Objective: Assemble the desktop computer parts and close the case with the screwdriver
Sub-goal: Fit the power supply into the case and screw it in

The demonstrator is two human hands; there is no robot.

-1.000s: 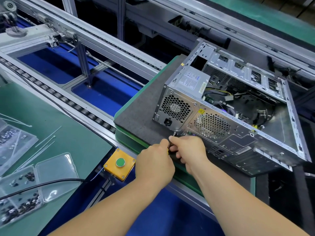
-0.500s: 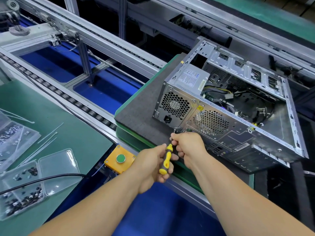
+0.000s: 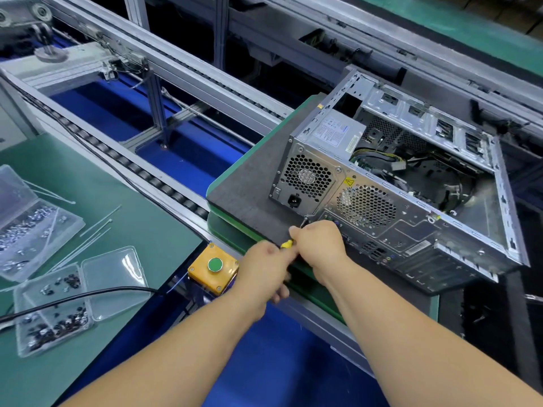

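We have the silver steel desktop computer case point(image 3: 405, 183) lying on its side on a dark grey foam mat point(image 3: 249, 186), its open side up and its perforated rear panel turned toward us. The grey power supply box point(image 3: 332, 136) sits in the case's near-left corner. No side cover shows, so by our reckoning closing the case is not yet done.

Our yellow-and-black-handled screwdriver point(image 3: 289, 240) is where the work turns. Its long axis runs from the handle, low and toward us, up and away to a thin metal tip that meets the rear panel at its lower edge, just under the black power socket point(image 3: 294, 200). The screw point therefore lies up and ahead of both hands, at the end of that line.

Our right hand point(image 3: 320, 245) is the nearer to the panel — its fingers curl round the upper part of the tool, close behind the tip. Our left hand point(image 3: 264, 268) sits lower and closer to us, wrapped round the handle end, though blur hides the exact finger placement. We judge that the next turn needs the shaft kept straight along this axis, or the tip may slip off.

On the green bench point(image 3: 141, 224) to the left lie clear plastic trays of small screws point(image 3: 53, 315) — beside them a yellow box with a green push button point(image 3: 214, 266).
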